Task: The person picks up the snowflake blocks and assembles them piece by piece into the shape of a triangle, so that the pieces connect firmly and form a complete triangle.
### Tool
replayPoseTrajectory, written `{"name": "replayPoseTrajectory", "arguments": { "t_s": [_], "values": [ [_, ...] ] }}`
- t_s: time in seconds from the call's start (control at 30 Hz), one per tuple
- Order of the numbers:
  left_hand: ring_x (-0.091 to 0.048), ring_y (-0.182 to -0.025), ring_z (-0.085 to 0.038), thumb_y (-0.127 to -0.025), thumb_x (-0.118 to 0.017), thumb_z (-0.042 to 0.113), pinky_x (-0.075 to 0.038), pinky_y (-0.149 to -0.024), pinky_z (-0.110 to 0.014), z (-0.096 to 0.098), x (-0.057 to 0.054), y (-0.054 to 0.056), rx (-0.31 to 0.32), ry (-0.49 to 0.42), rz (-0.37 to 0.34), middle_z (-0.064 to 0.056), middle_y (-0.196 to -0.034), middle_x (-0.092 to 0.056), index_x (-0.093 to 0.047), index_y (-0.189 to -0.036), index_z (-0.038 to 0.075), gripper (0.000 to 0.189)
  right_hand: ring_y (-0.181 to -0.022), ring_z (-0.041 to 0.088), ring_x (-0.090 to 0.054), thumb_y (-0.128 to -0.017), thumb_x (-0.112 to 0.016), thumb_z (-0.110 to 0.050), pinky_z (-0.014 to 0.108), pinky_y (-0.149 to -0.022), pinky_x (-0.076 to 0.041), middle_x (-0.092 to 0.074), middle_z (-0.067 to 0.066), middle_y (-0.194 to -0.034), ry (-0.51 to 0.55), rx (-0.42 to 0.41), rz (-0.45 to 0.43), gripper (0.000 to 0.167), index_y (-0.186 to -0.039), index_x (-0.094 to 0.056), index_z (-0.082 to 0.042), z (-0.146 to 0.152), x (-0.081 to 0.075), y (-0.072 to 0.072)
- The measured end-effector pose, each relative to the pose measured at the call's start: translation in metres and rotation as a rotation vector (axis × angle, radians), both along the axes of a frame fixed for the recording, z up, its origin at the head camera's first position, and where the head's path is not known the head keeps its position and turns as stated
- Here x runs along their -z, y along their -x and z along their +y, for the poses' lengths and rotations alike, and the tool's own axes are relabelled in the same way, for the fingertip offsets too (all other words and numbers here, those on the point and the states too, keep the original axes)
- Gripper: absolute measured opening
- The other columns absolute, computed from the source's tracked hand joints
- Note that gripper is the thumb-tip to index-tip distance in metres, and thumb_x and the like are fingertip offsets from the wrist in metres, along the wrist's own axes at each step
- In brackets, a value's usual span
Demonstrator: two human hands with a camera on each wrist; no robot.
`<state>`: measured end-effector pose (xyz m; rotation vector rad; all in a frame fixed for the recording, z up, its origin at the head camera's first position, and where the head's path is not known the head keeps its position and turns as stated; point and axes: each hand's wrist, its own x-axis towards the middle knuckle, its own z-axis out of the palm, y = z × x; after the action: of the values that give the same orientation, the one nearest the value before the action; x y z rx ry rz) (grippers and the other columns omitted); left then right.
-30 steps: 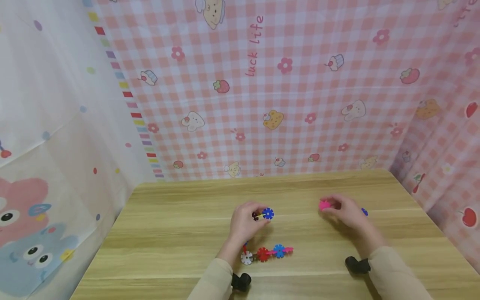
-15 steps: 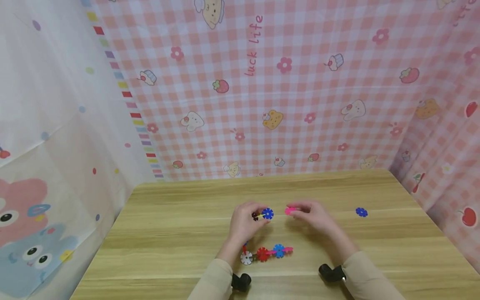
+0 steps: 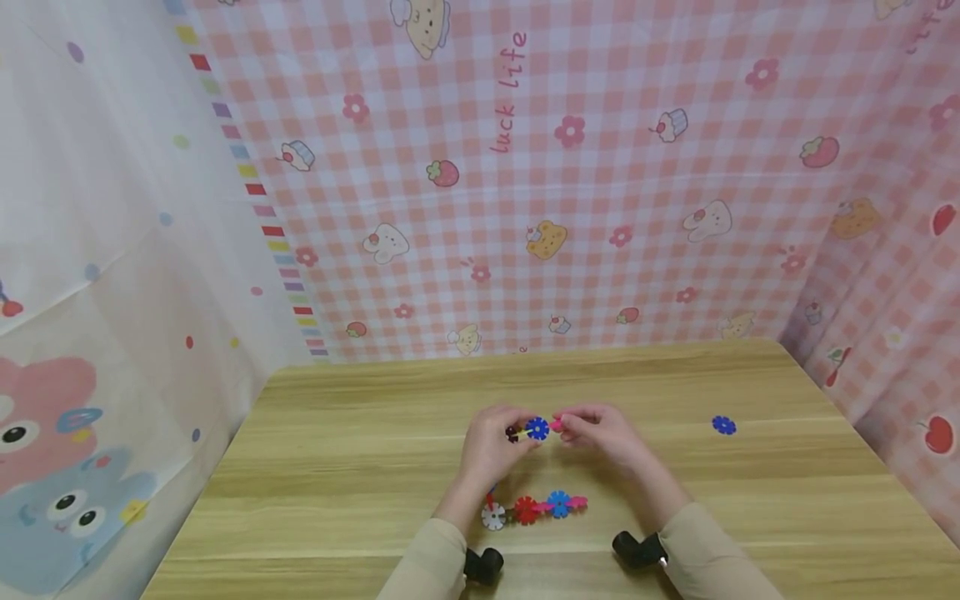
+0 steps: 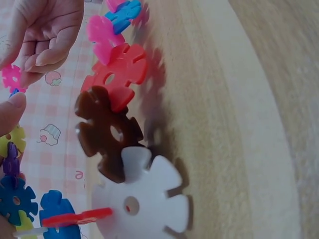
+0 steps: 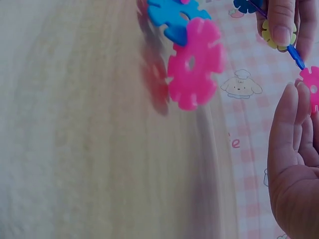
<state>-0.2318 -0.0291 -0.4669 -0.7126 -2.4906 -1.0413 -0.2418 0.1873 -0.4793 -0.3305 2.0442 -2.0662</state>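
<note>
My left hand (image 3: 491, 442) pinches a yellow snowflake disc (image 5: 271, 37) that is part of a chain of slotted plastic discs. A dark blue snowflake disc (image 3: 537, 428) sticks out at that chain's end. Between the fingers of my right hand (image 3: 606, 435) is a pink snowflake disc (image 5: 312, 82), its edge right at the blue one. Near my left forearm, a row of joined discs lies on the table: a white disc (image 4: 144, 199), a brown disc (image 4: 107, 132), a red disc (image 3: 527, 509), a light blue disc (image 3: 558, 503) and pink ones.
A loose blue snowflake disc (image 3: 723, 425) lies on the wooden table (image 3: 337, 467) to the right of my right hand. Behind the table hangs a pink checked cloth (image 3: 480, 208), and a white patterned cloth (image 3: 135, 250) is at the left.
My right hand has moved left with the pink disc, bringing it up to the dark blue disc. The loose blue disc on the right came into full view. My left hand has stayed in place.
</note>
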Motion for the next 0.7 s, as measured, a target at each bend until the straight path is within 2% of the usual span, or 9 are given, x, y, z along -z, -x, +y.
{"name": "replayPoseTrajectory", "arguments": {
  "t_s": [0.27, 0.37, 0.5, 0.7],
  "values": [
    [-0.061, -0.078, -0.01, -0.073, -0.089, 0.017, -0.051, -0.077, -0.03, -0.001, -0.001, -0.001, 0.0, -0.024, 0.023, 0.003, -0.085, -0.07, -0.076, -0.1, 0.011, 0.03, -0.086, 0.023, -0.067, -0.096, -0.062, -0.005, 0.033, -0.081, -0.058, -0.069, 0.011, -0.095, 0.015, 0.034, -0.001, 0.028, -0.112, -0.058, 0.018, -0.006, 0.002, -0.002],
    [-0.061, -0.078, -0.011, -0.072, -0.089, 0.015, -0.051, -0.076, -0.03, 0.0, -0.002, -0.002, -0.006, -0.047, 0.003, 0.002, -0.085, -0.07, -0.077, -0.099, 0.01, 0.03, -0.082, 0.02, -0.067, -0.096, -0.063, -0.005, 0.034, -0.08, -0.058, -0.069, 0.009, -0.091, 0.006, 0.058, -0.002, 0.024, -0.108, -0.061, 0.015, -0.009, 0.002, -0.002],
    [-0.063, -0.078, -0.013, -0.072, -0.088, 0.013, -0.052, -0.076, -0.03, 0.002, -0.004, -0.003, -0.02, -0.073, -0.019, 0.001, -0.085, -0.071, -0.077, -0.097, 0.009, 0.028, -0.078, 0.016, -0.066, -0.095, -0.063, -0.003, 0.033, -0.078, -0.058, -0.069, 0.008, -0.09, 0.016, 0.08, -0.013, 0.021, -0.105, -0.061, 0.015, -0.01, 0.001, -0.003],
    [-0.067, -0.084, -0.016, -0.071, -0.088, 0.01, -0.053, -0.081, -0.032, 0.004, 0.0, -0.002, -0.023, -0.084, -0.015, -0.002, -0.091, -0.074, -0.078, -0.096, 0.008, 0.027, -0.075, 0.016, -0.067, -0.094, -0.064, -0.001, 0.031, -0.075, -0.059, -0.07, 0.01, -0.089, 0.031, 0.096, 0.0, 0.02, -0.103, -0.062, 0.017, -0.013, -0.002, -0.004]
  ]
}}
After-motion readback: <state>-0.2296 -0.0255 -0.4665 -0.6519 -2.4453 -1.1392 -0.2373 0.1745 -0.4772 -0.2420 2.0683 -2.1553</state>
